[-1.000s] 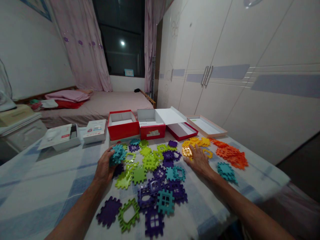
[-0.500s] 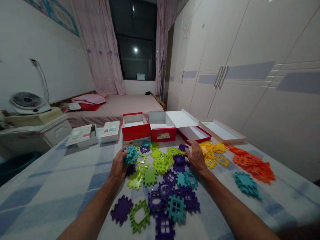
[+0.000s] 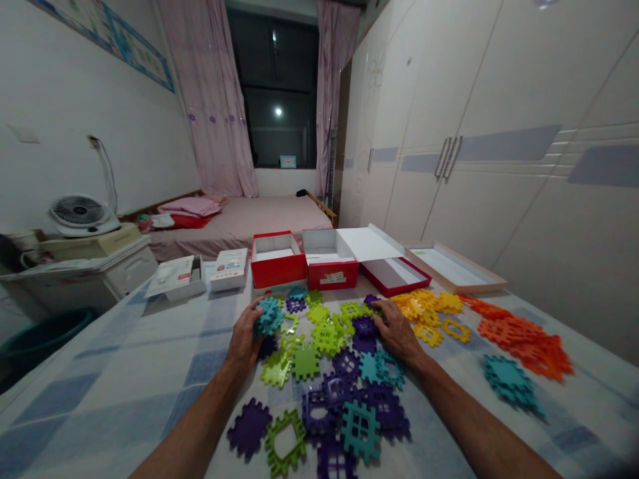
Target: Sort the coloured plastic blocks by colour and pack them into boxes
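Flat plastic puzzle tiles in green, purple, teal, yellow and orange lie spread over a checked tablecloth [image 3: 124, 372]. My left hand [image 3: 245, 336] is curled round a small stack of teal tiles [image 3: 268, 316] at the left edge of the pile. My right hand [image 3: 397, 330] rests on the cloth with its fingers bent over a purple tile [image 3: 366, 325], beside the yellow tiles [image 3: 428, 309]. Green tiles [image 3: 327, 336] lie between the two hands. More purple and teal tiles [image 3: 349, 416] lie nearer to me.
Open boxes line the table's far side: two white ones [image 3: 177, 278], two red ones [image 3: 278, 259], a red lid [image 3: 394, 274] and a pale tray [image 3: 454, 267]. Orange tiles [image 3: 524, 336] and teal tiles [image 3: 512, 382] lie right. Wardrobe doors [image 3: 499, 153] stand on the right, a bed [image 3: 249, 219] behind.
My right hand has moved left from the yellow tiles to the purple tiles. My left hand keeps its hold on the teal stack. The view has turned left and tilted up.
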Action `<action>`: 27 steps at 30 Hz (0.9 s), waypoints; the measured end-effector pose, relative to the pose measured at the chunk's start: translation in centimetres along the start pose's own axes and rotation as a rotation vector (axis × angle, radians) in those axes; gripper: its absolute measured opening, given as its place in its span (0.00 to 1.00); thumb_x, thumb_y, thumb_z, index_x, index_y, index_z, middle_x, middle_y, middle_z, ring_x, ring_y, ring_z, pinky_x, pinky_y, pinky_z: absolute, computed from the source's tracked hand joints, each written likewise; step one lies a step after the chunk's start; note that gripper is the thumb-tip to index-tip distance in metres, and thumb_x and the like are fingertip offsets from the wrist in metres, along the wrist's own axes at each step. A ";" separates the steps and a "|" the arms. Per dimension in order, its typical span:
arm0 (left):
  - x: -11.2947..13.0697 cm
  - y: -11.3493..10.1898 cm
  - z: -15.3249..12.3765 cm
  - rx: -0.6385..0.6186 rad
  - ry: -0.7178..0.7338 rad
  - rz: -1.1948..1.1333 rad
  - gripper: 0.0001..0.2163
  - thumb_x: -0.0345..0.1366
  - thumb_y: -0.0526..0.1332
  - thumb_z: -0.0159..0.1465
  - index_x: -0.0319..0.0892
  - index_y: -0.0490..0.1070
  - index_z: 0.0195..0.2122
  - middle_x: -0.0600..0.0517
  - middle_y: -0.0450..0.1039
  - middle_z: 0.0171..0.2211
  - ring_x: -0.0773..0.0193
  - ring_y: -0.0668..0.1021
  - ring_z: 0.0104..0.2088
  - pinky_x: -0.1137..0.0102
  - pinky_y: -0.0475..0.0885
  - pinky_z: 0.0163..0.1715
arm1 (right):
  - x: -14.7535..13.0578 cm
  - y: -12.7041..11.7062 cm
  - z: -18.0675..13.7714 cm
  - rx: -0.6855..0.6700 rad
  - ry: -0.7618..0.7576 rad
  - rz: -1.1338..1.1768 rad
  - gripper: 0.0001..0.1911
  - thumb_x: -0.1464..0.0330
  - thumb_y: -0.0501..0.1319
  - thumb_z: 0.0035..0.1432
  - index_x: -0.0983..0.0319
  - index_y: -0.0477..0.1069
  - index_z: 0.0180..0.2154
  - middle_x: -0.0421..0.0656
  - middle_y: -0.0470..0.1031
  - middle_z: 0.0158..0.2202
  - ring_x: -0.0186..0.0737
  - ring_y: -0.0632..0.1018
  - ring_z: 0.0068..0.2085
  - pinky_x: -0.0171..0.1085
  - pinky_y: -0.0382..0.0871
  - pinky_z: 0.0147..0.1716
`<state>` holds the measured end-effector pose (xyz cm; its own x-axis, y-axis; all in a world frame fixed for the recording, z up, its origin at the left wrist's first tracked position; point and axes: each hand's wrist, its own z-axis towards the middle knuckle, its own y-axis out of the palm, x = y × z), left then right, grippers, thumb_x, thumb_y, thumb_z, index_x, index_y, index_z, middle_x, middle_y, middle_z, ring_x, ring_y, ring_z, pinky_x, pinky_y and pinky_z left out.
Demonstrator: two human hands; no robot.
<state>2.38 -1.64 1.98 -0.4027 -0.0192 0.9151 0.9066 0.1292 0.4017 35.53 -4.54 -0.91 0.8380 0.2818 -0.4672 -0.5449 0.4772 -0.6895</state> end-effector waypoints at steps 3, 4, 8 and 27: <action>0.0 -0.1 0.1 -0.011 0.006 0.001 0.18 0.37 0.63 0.51 0.43 0.71 0.44 0.54 0.73 0.38 0.70 0.74 0.29 0.78 0.71 0.24 | 0.0 -0.1 0.1 -0.027 0.016 0.001 0.15 0.69 0.51 0.56 0.62 0.68 0.44 0.48 0.70 0.46 0.43 0.70 0.50 0.45 0.62 0.54; -0.1 -0.1 0.1 -0.015 0.010 -0.001 0.18 0.37 0.63 0.51 0.43 0.71 0.44 0.54 0.73 0.37 0.71 0.74 0.29 0.78 0.71 0.24 | -0.1 -0.2 0.1 -0.039 0.020 0.002 0.15 0.69 0.51 0.56 0.62 0.68 0.44 0.48 0.70 0.46 0.43 0.70 0.50 0.45 0.62 0.54; -0.1 -0.2 0.2 -0.016 0.014 -0.016 0.18 0.37 0.63 0.50 0.42 0.71 0.43 0.53 0.74 0.36 0.71 0.74 0.28 0.78 0.71 0.23 | -0.4 -0.7 0.2 -0.068 0.029 0.008 0.14 0.69 0.51 0.56 0.61 0.69 0.43 0.47 0.70 0.46 0.43 0.70 0.49 0.46 0.61 0.54; 0.2 0.2 0.0 -0.028 0.010 -0.005 0.18 0.36 0.63 0.49 0.42 0.71 0.43 0.53 0.74 0.36 0.70 0.75 0.28 0.78 0.72 0.23 | -4.7 -8.7 -1.8 -0.508 0.085 0.069 0.18 0.60 0.59 0.53 0.59 0.70 0.45 0.43 0.73 0.38 0.39 0.74 0.36 0.37 0.68 0.37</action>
<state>2.51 -1.64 2.26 -0.4066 -0.0296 0.9131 0.9077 0.1008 0.4074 36.25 -11.52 6.26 0.8057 0.2201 -0.5499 -0.5618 -0.0102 -0.8272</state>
